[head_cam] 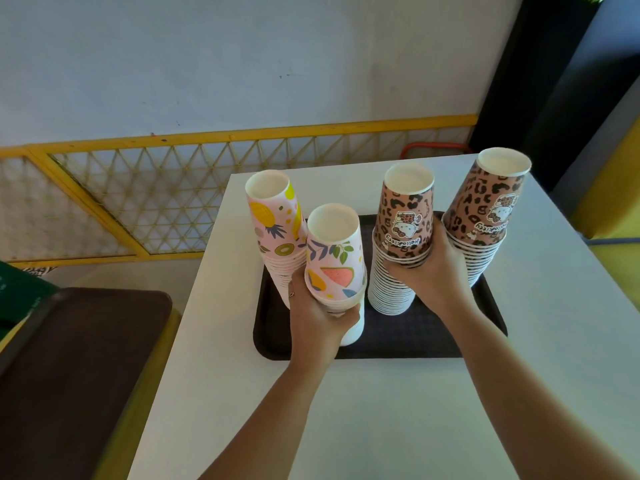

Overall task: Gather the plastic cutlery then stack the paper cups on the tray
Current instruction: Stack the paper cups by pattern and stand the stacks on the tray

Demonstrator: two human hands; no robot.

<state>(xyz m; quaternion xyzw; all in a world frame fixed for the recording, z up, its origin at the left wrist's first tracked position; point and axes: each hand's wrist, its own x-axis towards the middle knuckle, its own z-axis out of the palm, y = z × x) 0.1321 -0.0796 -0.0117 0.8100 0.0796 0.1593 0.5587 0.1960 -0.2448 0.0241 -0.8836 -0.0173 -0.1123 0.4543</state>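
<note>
With our left hand (317,315) wrapped round the near fruit-print cup stack (334,268) and our right hand (431,268) clasping the near leopard-print stack (401,244), we should keep both upright (they look tippy) on the black tray (415,337), which sits on a white table (381,410) by a yellow lattice fence (138,188).

Four stacks of upside-down paper cups stand on my black tray (429,344), which sits on the white table (398,420). My left hand (317,317) grips the near fruit stack (336,268). The far fruit stack (275,230) stands just behind it. My right hand (433,268) reaches between the two leopard stacks (403,237) and holds the left one.
</note>
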